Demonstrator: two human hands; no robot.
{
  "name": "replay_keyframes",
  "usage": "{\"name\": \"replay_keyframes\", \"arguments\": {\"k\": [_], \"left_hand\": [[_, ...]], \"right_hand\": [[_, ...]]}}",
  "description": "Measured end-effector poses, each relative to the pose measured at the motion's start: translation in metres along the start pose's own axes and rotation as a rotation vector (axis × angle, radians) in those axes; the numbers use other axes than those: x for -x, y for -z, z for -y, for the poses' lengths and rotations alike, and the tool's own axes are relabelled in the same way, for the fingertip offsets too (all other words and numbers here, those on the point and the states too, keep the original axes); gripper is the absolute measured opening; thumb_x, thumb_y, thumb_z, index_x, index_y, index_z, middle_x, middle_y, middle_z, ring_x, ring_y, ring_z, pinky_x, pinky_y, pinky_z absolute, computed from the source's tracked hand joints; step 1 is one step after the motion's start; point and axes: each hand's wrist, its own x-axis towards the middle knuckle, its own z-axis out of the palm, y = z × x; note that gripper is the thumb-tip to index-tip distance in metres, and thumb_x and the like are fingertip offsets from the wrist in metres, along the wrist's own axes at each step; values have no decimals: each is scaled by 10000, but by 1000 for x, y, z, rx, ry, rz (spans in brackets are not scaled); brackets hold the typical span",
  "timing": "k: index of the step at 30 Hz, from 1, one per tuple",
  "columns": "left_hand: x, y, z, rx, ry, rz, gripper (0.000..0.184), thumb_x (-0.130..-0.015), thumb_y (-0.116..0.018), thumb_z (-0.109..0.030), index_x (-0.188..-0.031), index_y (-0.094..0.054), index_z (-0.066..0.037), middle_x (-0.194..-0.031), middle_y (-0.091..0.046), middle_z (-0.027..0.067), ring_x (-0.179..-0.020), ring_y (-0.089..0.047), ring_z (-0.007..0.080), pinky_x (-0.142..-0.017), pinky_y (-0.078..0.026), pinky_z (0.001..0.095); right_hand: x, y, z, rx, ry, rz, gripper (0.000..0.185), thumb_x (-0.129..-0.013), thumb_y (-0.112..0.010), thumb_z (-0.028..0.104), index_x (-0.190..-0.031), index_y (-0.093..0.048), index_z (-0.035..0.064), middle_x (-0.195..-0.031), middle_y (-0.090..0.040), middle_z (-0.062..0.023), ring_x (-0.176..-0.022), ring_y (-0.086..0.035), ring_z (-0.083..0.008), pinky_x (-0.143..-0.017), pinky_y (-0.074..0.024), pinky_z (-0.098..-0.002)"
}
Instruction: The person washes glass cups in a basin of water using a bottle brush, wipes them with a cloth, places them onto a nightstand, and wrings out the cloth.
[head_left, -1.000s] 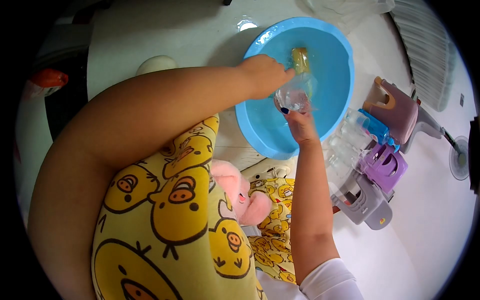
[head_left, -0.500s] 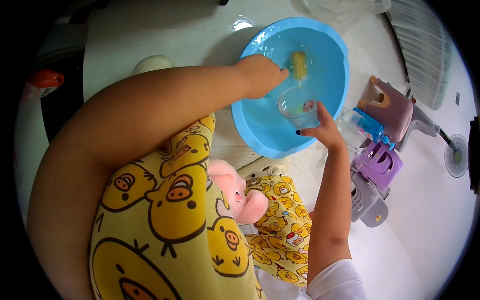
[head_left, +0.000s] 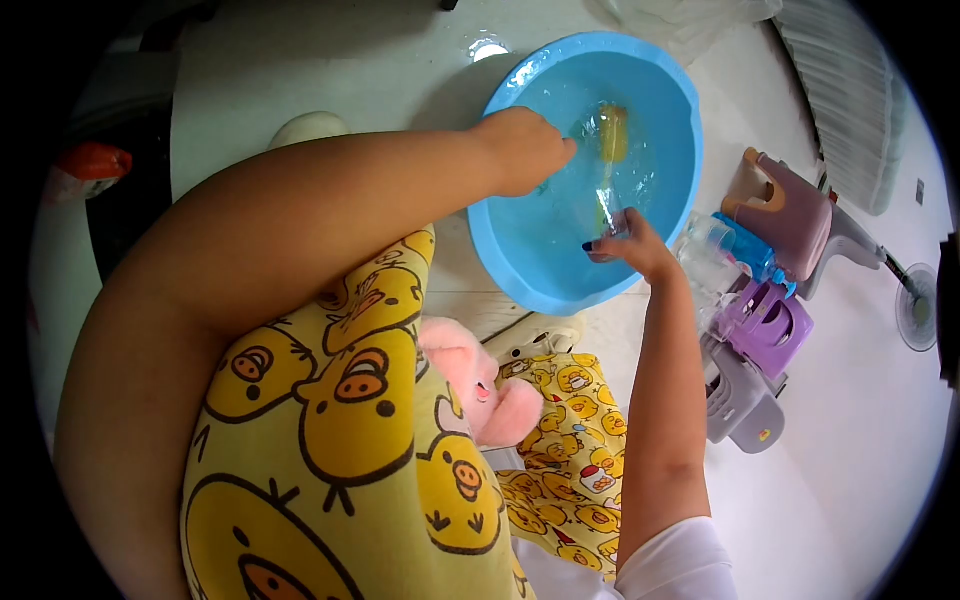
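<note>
A light blue basin (head_left: 488, 245) holds water. My left hand (head_left: 525, 150) is closed in a fist over its left side; what it grips is hidden, with a bit of green showing below. My right hand (head_left: 630, 245) is wrapped round a clear cup (head_left: 607, 212), low at the water inside the basin, its outline blurred by ripples and glare. Beyond the cup, a yellow block-like object (head_left: 613, 135) lies in the water, with a thin yellow-green streak below it.
Several clear cups (head_left: 706, 255) stand right of the basin. Beside them are a blue bottle (head_left: 745, 246), a mauve stool (head_left: 795, 220), a purple stool (head_left: 768, 328) and a grey stool (head_left: 740, 400). Pink plush (head_left: 480, 385) and yellow printed cloth (head_left: 570, 450) lie nearer me.
The cup came away from my left hand, moved right and upright in my right hand, then dipped to the water. Ripples spread around the yellow object. My left fist stayed nearly in place.
</note>
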Motion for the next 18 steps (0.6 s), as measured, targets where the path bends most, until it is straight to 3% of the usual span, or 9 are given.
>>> {"name": "replay_keyframes", "arguments": {"k": [1, 3, 6, 12, 13, 15, 18], "left_hand": [[0, 0, 0, -2, -2, 4, 208, -708, -540, -72, -911, -522, -29, -779, -592, 128, -730, -586, 277, -646, -459, 380], [0, 1, -1, 1, 1, 13, 201, -711, -537, -69, -907, -524, -28, -779, -592, 129, -730, -586, 277, -648, -459, 380], [-1, 0, 0, -8, 6, 16, 193, -709, -531, -62, -899, -527, -29, -777, -592, 129, -730, -585, 277, -648, -457, 379], [1, -1, 0, -35, -7, -3, 200, -688, -525, -44, -887, -535, -35, -781, -596, 127, -724, -585, 276, -640, -456, 377], [1, -2, 1, -22, -11, -22, 206, -682, -524, -41, -888, -536, -34, -783, -597, 128, -721, -586, 275, -636, -456, 377], [2, -1, 1, -20, -9, -25, 208, -681, -525, -40, -888, -538, -34, -779, -599, 127, -717, -586, 275, -631, -456, 375], [1, -1, 1, -13, -9, -32, 208, -679, -529, -43, -886, -541, -33, -765, -600, 126, -710, -587, 275, -625, -457, 376]], "right_hand": [[-3, 0, 0, -4, 0, -2, 633, -468, -779, 286, -935, -501, -38, -872, -577, -117, -845, -571, -245, -731, -448, -329], [-10, -1, 4, 363, 77, -177, 714, -464, -772, 386, -954, -515, -64, -870, -590, -144, -840, -588, -264, -728, -459, -334], [-17, -11, 16, 557, 67, -227, 781, -451, -761, 445, -987, -522, -70, -910, -594, -190, -864, -590, -290, -746, -461, -332], [-27, -48, 28, 747, 187, -426, 745, -468, -764, 422, -999, -518, -40, -933, -577, -201, -859, -573, -322, -740, -466, -364], [-27, -54, 28, 746, 188, -425, 745, -468, -764, 422, -999, -518, -40, -933, -577, -201, -859, -573, -322, -740, -466, -364], [-28, -65, 28, 660, 346, -646, 724, -492, -770, 389, -1022, -495, -21, -914, -566, -176, -859, -555, -329, -741, -460, -378], [-32, -77, 31, 581, 440, -732, 716, -502, -781, 337, -1049, -466, -1, -932, -541, -172, -880, -531, -336, -746, -451, -388]]}}
